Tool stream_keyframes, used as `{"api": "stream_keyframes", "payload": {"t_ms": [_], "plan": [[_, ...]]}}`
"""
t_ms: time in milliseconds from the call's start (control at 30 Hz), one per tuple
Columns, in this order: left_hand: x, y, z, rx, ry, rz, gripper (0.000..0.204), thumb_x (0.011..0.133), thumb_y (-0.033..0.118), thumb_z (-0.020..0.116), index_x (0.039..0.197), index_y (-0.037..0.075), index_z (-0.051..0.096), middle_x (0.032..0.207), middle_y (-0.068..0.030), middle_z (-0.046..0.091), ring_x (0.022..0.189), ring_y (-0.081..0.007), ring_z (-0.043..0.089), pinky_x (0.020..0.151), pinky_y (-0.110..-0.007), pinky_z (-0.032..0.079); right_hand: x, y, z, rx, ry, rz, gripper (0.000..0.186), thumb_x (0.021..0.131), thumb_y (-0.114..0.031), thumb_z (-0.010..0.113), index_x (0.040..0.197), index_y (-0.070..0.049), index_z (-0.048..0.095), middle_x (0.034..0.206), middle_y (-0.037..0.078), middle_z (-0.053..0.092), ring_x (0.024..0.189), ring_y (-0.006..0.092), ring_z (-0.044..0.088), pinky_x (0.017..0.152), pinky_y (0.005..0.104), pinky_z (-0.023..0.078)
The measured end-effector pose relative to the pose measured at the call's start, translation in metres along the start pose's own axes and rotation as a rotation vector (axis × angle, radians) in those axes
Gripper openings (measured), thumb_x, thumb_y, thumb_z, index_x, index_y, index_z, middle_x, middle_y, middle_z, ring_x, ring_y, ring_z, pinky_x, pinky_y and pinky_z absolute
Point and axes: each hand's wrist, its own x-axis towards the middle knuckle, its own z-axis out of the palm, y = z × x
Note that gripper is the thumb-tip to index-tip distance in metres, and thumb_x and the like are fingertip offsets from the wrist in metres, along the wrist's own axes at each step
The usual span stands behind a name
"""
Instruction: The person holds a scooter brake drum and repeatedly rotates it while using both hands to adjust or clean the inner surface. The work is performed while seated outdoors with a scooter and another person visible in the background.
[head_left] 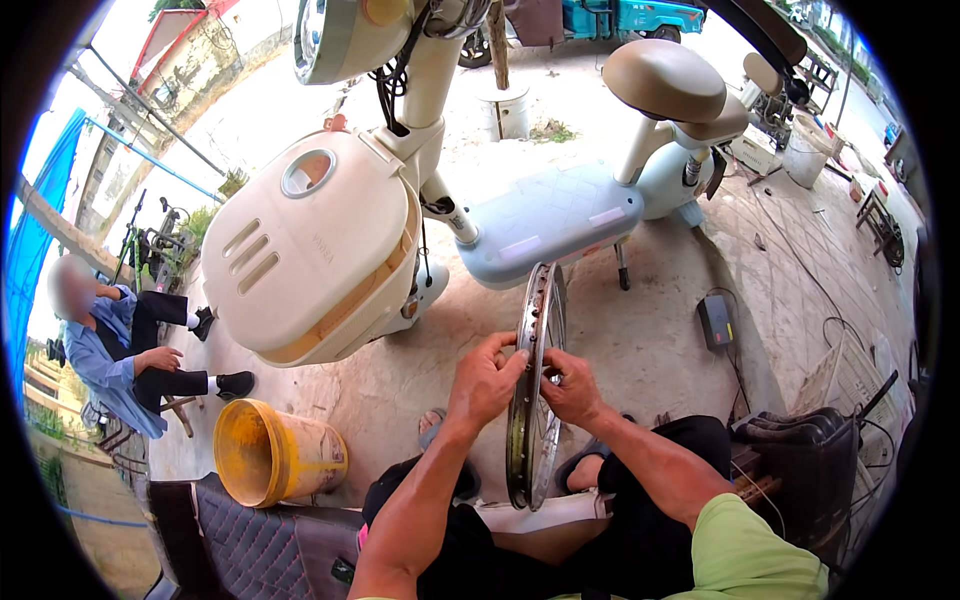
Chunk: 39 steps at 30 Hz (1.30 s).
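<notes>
A bare metal wheel rim without a tyre stands upright between my knees, seen nearly edge-on. Small holes run along its channel, and thin spokes show on its right side. My left hand is closed on the rim's left side, the thumb pressed on the metal. On the other side my right hand has its fingers bent and pinched at the inner edge, by the spokes. Whether a small part sits in those fingertips is hidden.
A cream electric scooter with a front basket and blue-grey footboard stands ahead. A yellow bucket lies tipped at left, near a seated person. A black charger-like box and cables lie at right, above a dark bag.
</notes>
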Motion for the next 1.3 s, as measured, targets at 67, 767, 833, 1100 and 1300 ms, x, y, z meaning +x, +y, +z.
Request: {"api": "stream_keyframes", "payload": {"t_ms": [67,767,833,1100,1300], "plan": [[0.001,-0.003,0.001,-0.008,-0.003,0.009,0.03,0.094,0.017,0.066,0.117,-0.002,0.064,0.063,0.0033,0.057,0.056,-0.0034,0.048,0.052,-0.024,0.039,0.0,0.002,0.002,0.046,0.0,0.007,0.022,0.084,-0.005,0.069,0.106,-0.002,0.066,0.089,0.017,0.069,0.079,0.0275,0.069,0.067,0.0344,0.055],[0.003,-0.003,0.002,0.034,-0.023,0.01,0.03,0.093,0.018,0.067,0.114,-0.003,0.065,0.061,0.003,0.056,0.057,-0.0045,0.048,0.053,-0.026,0.04,-0.003,0.013,0.01,0.178,0.061,0.022,0.02,0.085,-0.003,0.07,0.104,-0.002,0.065,0.089,0.012,0.069,0.081,0.0218,0.07,0.068,0.0319,0.056],[0.002,-0.002,0.001,0.001,-0.026,-0.007,0.029,0.094,0.018,0.067,0.114,-0.002,0.064,0.061,0.0037,0.055,0.056,-0.004,0.047,0.053,-0.025,0.039,-0.003,0.002,0.006,0.045,0.064,-0.039,0.022,0.083,-0.001,0.069,0.104,-0.002,0.066,0.089,0.014,0.068,0.08,0.0262,0.069,0.067,0.0337,0.055],[0.003,-0.006,0.0,-0.014,-0.013,-0.015,0.03,0.093,0.023,0.066,0.113,0.0,0.065,0.058,-0.0025,0.058,0.054,-0.0088,0.05,0.053,-0.03,0.042,-0.002,-0.004,0.002,-0.081,0.044,-0.113,0.024,0.081,0.001,0.066,0.104,-0.003,0.066,0.088,0.017,0.066,0.079,0.0342,0.066,0.067,0.038,0.052],[0.002,-0.003,0.0,-0.011,-0.004,0.012,0.031,0.093,0.023,0.066,0.111,-0.002,0.065,0.059,-0.0028,0.058,0.055,-0.0085,0.05,0.055,-0.03,0.043,-0.002,-0.006,0.003,-0.009,0.041,-0.032,0.018,0.085,-0.005,0.068,0.103,-0.001,0.064,0.09,0.017,0.067,0.079,0.0315,0.068,0.067,0.0365,0.054]]}}
